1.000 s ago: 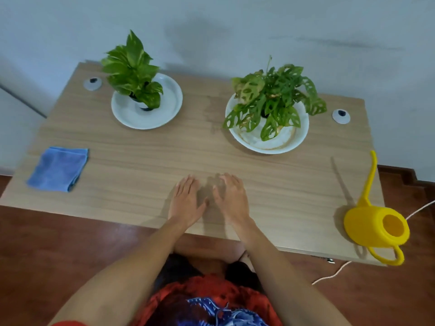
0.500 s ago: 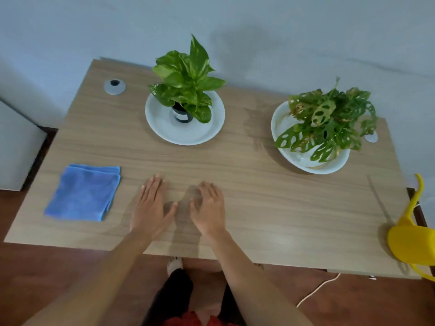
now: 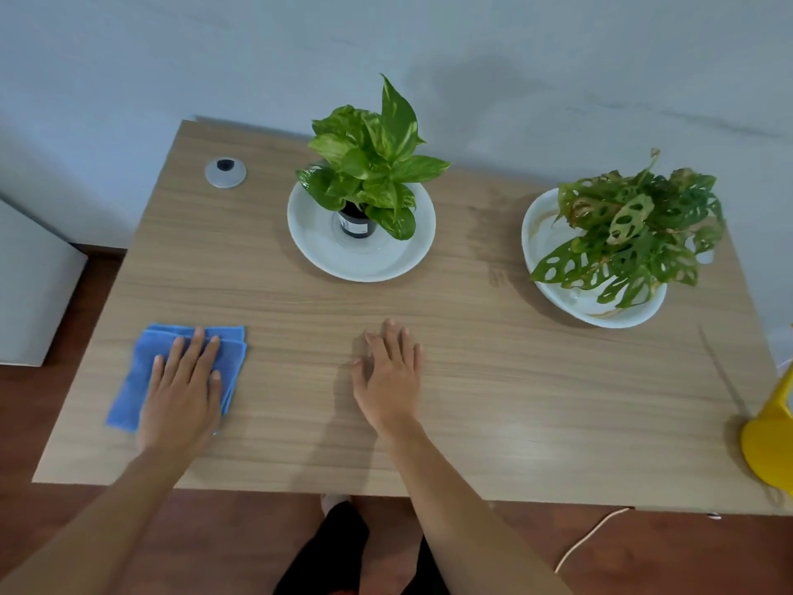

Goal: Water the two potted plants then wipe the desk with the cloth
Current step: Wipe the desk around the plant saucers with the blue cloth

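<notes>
A folded blue cloth [image 3: 126, 401] lies near the desk's [image 3: 515, 401] front left corner. My left hand [image 3: 182, 392] rests flat on top of it, fingers spread and not curled around it. My right hand [image 3: 388, 371] lies palm down on the bare wood at the front middle, holding nothing. A pothos plant [image 3: 369, 165] in a small dark pot stands in a white saucer [image 3: 317, 246] at the back middle. A holey-leaved plant [image 3: 635, 234] sits in a white bowl [image 3: 545, 234] at the back right. The yellow watering can [image 3: 768, 444] stands at the right edge, partly cut off.
A grey cable grommet [image 3: 225, 171] sits in the desk's back left. The wall runs right behind the desk. A white cabinet [image 3: 30, 285] stands left of the desk. A white cord [image 3: 588, 538] trails on the wooden floor below the front edge.
My left hand has moved left from the desk's middle onto the blue cloth. My view has swung left, pushing the watering can to the frame's edge. The right hand stayed flat.
</notes>
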